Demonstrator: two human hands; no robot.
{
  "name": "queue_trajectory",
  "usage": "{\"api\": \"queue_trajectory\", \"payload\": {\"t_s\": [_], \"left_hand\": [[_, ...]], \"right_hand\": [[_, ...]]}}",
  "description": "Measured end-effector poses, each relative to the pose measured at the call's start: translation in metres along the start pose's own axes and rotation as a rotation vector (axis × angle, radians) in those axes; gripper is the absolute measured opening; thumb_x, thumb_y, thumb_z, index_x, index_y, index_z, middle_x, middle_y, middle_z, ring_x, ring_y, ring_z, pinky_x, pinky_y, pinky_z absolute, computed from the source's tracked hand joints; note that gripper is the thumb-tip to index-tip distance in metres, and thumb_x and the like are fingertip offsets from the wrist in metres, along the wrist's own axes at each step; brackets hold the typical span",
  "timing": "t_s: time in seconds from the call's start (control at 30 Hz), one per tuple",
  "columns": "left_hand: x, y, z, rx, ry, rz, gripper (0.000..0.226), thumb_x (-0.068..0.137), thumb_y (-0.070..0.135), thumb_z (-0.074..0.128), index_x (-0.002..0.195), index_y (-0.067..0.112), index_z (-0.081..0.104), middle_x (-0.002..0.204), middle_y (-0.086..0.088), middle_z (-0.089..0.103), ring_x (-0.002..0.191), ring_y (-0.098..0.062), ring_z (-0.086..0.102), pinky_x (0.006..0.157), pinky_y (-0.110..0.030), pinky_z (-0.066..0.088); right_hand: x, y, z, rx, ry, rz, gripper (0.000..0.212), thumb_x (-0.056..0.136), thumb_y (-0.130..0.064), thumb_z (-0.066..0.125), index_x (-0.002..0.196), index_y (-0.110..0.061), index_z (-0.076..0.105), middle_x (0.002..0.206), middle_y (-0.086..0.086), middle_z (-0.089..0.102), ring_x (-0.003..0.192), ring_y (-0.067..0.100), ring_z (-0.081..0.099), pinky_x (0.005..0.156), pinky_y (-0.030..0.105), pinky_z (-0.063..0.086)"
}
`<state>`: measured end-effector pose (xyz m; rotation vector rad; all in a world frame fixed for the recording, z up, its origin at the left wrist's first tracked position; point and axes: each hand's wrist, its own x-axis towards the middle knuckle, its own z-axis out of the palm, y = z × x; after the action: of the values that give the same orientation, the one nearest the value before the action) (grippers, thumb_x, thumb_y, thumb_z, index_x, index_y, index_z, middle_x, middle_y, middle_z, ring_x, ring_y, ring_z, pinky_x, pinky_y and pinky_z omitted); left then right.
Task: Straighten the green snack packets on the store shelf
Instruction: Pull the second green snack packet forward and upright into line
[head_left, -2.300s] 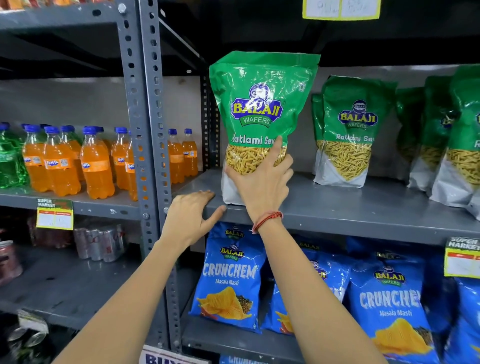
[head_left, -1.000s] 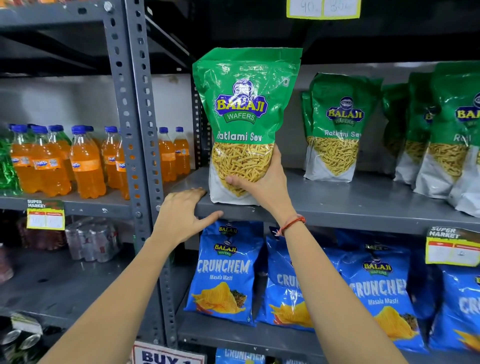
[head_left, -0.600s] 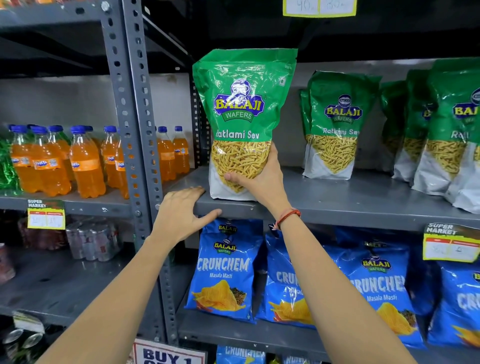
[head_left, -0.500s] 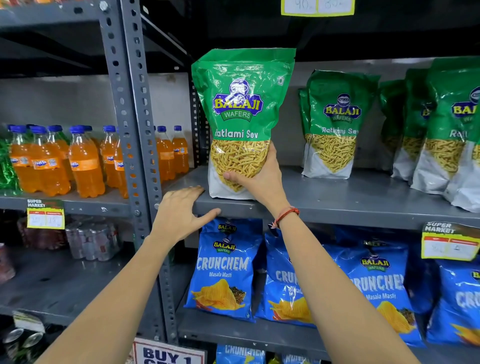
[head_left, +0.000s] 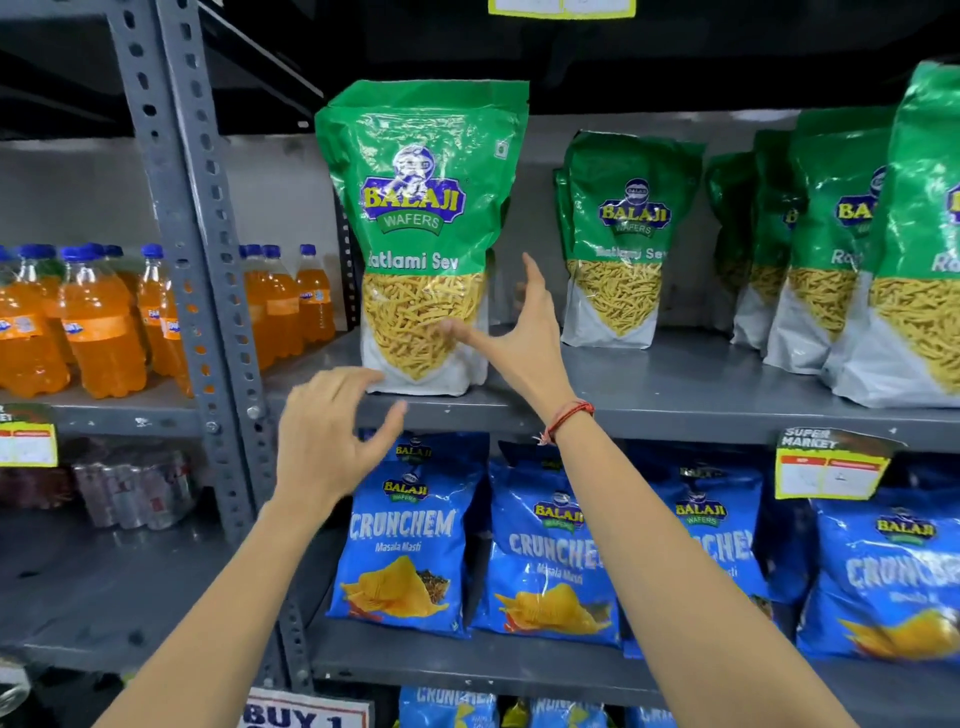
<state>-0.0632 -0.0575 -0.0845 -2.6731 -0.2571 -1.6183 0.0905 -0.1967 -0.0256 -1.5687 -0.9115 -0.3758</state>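
A green Balaji Ratlami Sev packet (head_left: 421, 208) stands upright at the left front of the grey metal shelf (head_left: 649, 400). My right hand (head_left: 519, 332) is open just to its right, fingers spread, thumb blurred in front of the packet's lower part; it grips nothing. My left hand (head_left: 332, 436) hovers open below the shelf's front edge, left of the packet's base. More green packets stand further back: one in the middle (head_left: 623, 234) and several crowded at the right (head_left: 841, 249), some leaning.
A perforated grey upright (head_left: 192, 249) divides this bay from orange soda bottles (head_left: 93, 322) on the left. Blue Crunchem packets (head_left: 410, 545) fill the shelf below. A price tag (head_left: 831, 462) hangs on the shelf edge at the right.
My right hand has let go of the front packet and opened beside it. My left hand has lifted off the shelf edge. The packet now stands by itself.
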Motion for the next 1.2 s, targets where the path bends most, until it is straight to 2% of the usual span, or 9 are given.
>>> {"api": "queue_trajectory", "payload": {"t_s": [0.07,0.17,0.3,0.47,0.6,0.7,0.87,1.03,1.2], "left_hand": [[0.006,0.032,0.009,-0.035,0.035,0.117,0.040,0.084,0.041,0.051,0.096,0.006,0.065,0.094,-0.011,0.071,0.089,-0.027,0.064,0.072,-0.037,0.049],[0.021,0.079,0.026,-0.137,0.001,0.201,0.034,0.084,0.036,0.053,0.096,0.006,0.066,0.093,-0.010,0.070,0.088,-0.024,0.063,0.078,-0.029,0.045],[0.045,0.120,0.051,-0.190,-0.152,0.171,0.045,0.085,0.042,0.046,0.104,0.006,0.064,0.103,-0.010,0.069,0.098,-0.026,0.062,0.086,-0.031,0.044],[0.051,0.140,0.080,-0.105,-0.331,0.072,0.059,0.087,0.055,0.041,0.116,0.008,0.062,0.122,-0.012,0.064,0.117,-0.026,0.055,0.092,-0.045,0.049],[0.045,0.144,0.087,-0.009,-0.305,0.072,0.065,0.084,0.057,0.025,0.107,0.013,0.067,0.115,-0.008,0.070,0.108,-0.023,0.062,0.081,-0.037,0.051],[0.046,0.145,0.085,-0.003,-0.296,0.070,0.063,0.085,0.056,0.025,0.105,0.014,0.068,0.111,-0.006,0.072,0.104,-0.022,0.065,0.075,-0.035,0.052],[0.045,0.145,0.086,0.021,-0.312,0.100,0.059,0.087,0.052,0.028,0.101,0.012,0.069,0.105,-0.007,0.073,0.097,-0.023,0.067,0.069,-0.033,0.052],[0.045,0.146,0.087,0.017,-0.307,0.117,0.054,0.089,0.048,0.033,0.098,0.009,0.070,0.100,-0.009,0.075,0.092,-0.024,0.069,0.066,-0.034,0.054],[0.044,0.146,0.088,0.010,-0.293,0.112,0.052,0.088,0.047,0.035,0.097,0.009,0.070,0.099,-0.009,0.075,0.091,-0.023,0.070,0.066,-0.035,0.055]], "right_hand": [[0.008,0.007,-0.017,-0.032,0.034,-0.006,0.112,0.066,-0.055,0.080,0.152,-0.025,0.014,0.150,0.005,0.032,0.138,0.021,0.036,0.109,0.040,0.037],[0.020,0.022,-0.044,-0.080,0.062,0.010,0.110,0.068,-0.056,0.079,0.152,-0.023,0.016,0.153,0.005,0.030,0.140,0.020,0.032,0.111,0.039,0.034],[0.040,0.047,-0.075,-0.193,0.084,0.071,0.110,0.070,-0.058,0.076,0.153,-0.018,0.015,0.152,0.009,0.030,0.141,0.024,0.028,0.113,0.041,0.029],[0.066,0.077,-0.103,-0.384,0.122,0.163,0.109,0.069,-0.055,0.079,0.151,-0.011,0.020,0.148,0.021,0.032,0.138,0.036,0.030,0.114,0.044,0.028],[0.084,0.090,-0.104,-0.518,0.185,0.235,0.110,0.070,-0.052,0.079,0.151,-0.014,0.016,0.145,0.022,0.028,0.133,0.041,0.032,0.107,0.047,0.034],[0.093,0.095,-0.100,-0.564,0.227,0.272,0.113,0.070,-0.049,0.080,0.153,-0.017,0.010,0.149,0.022,0.021,0.132,0.042,0.033,0.102,0.051,0.039],[0.105,0.099,-0.091,-0.555,0.231,0.363,0.125,0.065,-0.051,0.083,0.154,-0.021,-0.001,0.155,0.025,0.010,0.139,0.043,0.025,0.108,0.059,0.033],[0.111,0.098,-0.081,-0.523,0.276,0.395,0.133,0.061,-0.048,0.086,0.153,-0.021,-0.006,0.154,0.025,0.012,0.140,0.047,0.022,0.109,0.065,0.031],[0.112,0.097,-0.078,-0.537,0.318,0.409,0.129,0.063,-0.042,0.087,0.154,-0.020,-0.002,0.151,0.024,0.019,0.136,0.044,0.030,0.106,0.062,0.035]]}}
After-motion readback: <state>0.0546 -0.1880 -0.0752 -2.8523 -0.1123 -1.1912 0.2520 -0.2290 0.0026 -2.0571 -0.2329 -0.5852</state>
